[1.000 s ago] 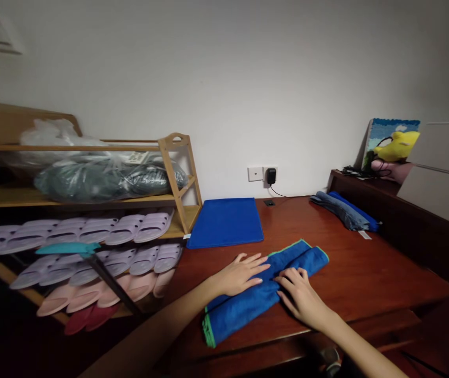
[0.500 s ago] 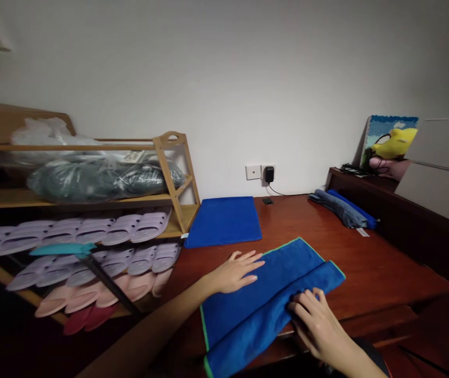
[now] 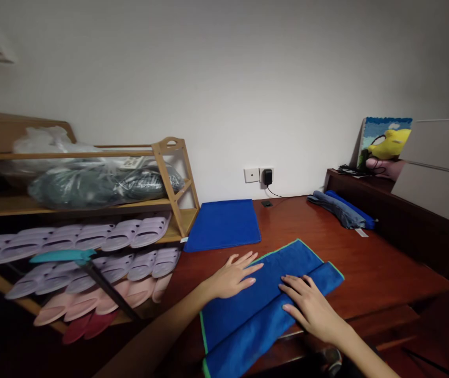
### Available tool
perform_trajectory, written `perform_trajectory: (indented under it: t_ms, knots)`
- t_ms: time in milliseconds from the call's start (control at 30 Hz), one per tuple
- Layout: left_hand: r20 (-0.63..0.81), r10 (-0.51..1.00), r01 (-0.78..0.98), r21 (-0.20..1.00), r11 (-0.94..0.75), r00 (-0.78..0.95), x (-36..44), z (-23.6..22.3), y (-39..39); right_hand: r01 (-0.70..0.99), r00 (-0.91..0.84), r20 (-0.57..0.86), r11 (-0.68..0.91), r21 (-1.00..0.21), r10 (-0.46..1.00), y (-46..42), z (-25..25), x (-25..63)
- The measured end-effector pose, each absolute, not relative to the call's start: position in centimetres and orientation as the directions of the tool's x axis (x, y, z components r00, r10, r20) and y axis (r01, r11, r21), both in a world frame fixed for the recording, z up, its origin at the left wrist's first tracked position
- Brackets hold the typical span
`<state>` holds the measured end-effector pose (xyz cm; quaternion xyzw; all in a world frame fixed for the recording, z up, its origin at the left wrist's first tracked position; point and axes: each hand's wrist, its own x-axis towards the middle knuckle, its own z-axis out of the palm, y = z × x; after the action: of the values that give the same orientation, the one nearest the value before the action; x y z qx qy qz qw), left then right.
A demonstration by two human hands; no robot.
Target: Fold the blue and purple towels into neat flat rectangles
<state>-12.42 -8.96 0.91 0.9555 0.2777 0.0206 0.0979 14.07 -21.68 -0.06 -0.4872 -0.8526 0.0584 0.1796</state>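
Observation:
A blue cloth (image 3: 244, 310) with green edging lies at an angle on the table, its near side folded over in a band towards the middle. My left hand (image 3: 233, 275) rests on the cloth's far left edge, open with fingers spread. On the folded band lies my right hand (image 3: 309, 303), palm down and open, its fingertips reaching to the fold line. Behind the cloth, a plain blue cloth (image 3: 224, 223) is spread flat near the wall. The front corner of the green-edged cloth hangs over the table's near edge.
Folded blue and grey-blue cloths (image 3: 340, 210) lie at the table's (image 3: 382, 273) back right. A wooden rack (image 3: 175, 194) with rows of slippers (image 3: 126, 233) and a bagged bundle (image 3: 102, 181) stands left. A black plug (image 3: 267, 177) with its cord sits in the wall socket.
My right hand has gone from curled fingers at the fold to lying flat, moving slightly forward and left. My left hand stays almost in place, and the view has tilted slightly.

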Motion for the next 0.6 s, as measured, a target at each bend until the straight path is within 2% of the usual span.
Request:
perform_trajectory:
  t_ms: [200,367,600]
  knots:
    - [-0.024,0.539,0.531,0.216,-0.820,0.842,-12.4,1.0,-9.0,0.794,-0.459,0.343,0.551,-0.255,0.820,-24.6,-0.3,14.9]
    - [-0.015,0.537,0.524,0.245,-0.816,0.844,-12.4,0.9,-8.9,0.816,-0.518,0.304,0.569,-0.106,0.800,-27.2,-1.3,16.4]
    - [-0.011,0.540,0.526,0.249,-0.814,0.842,-12.3,0.8,-8.8,0.833,-0.532,0.399,0.545,0.092,0.747,-29.0,-3.6,17.7]
